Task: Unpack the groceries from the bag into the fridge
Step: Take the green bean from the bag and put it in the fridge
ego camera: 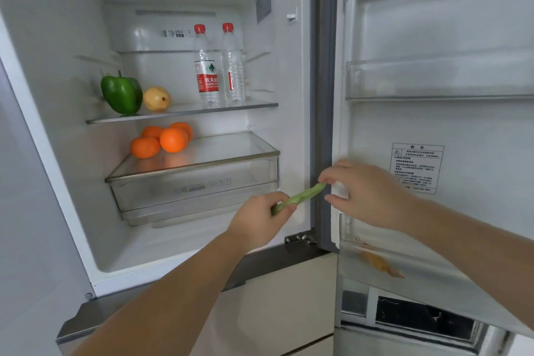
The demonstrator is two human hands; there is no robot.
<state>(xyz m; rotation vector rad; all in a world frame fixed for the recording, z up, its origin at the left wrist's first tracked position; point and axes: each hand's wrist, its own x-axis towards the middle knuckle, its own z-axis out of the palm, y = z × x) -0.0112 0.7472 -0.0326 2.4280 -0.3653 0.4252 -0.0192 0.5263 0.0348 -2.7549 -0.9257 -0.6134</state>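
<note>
A long pale green vegetable (299,198), a bean pod by the look of it, hangs in the air in front of the open fridge (57,37), level with the clear drawer (190,185) and just before the grey door seal. The left hand (260,221) has its grip curled around the lower end, while the right hand (367,193) pinches the upper tip between thumb and fingertips, the other fingers loosely spread. Behind the hands, on the glass lid above the drawer, four oranges (161,140) sit bunched together at the left. One shelf (185,111) up stand a green bell pepper (121,92) and a yellow pear (157,99) touching side by side, with two water bottles (219,66) with red caps standing upright close together to the right. The door (433,124) stands open on the right, with a warning label (417,167) stuck to its inner face, and something orange-brown (381,264) lies in the lowest door bin; it is too blurred to tell what.
</note>
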